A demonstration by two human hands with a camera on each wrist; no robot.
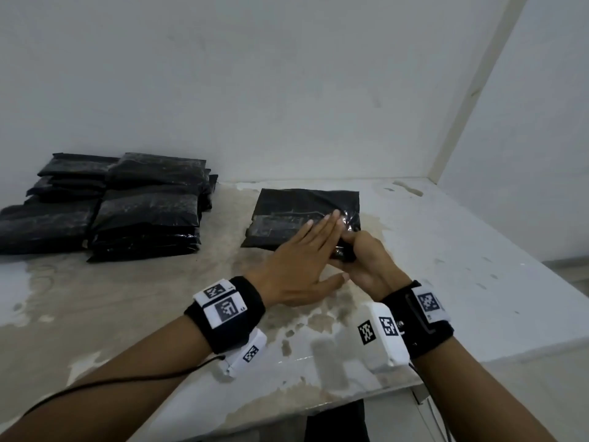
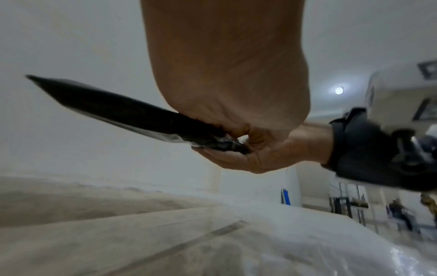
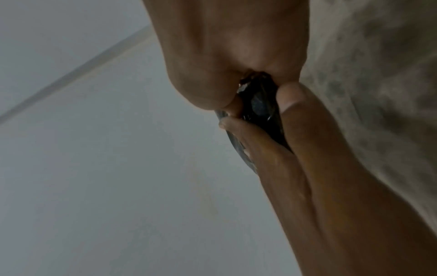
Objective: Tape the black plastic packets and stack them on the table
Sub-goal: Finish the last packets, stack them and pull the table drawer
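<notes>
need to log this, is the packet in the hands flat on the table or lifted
Lifted. The left wrist view shows the packet tilted in the air above the table, its near end pinched by the right hand.

Glossy black plastic packet (image 1: 296, 215) lifted off table, near corner taped, stacked packets (image 1: 127, 205) far left

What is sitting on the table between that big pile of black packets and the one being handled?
Nothing: the head view shows only bare, stained table between the stacked packets and the held packet.

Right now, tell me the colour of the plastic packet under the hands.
Glossy black plastic packet; clearest in the head view.
</notes>
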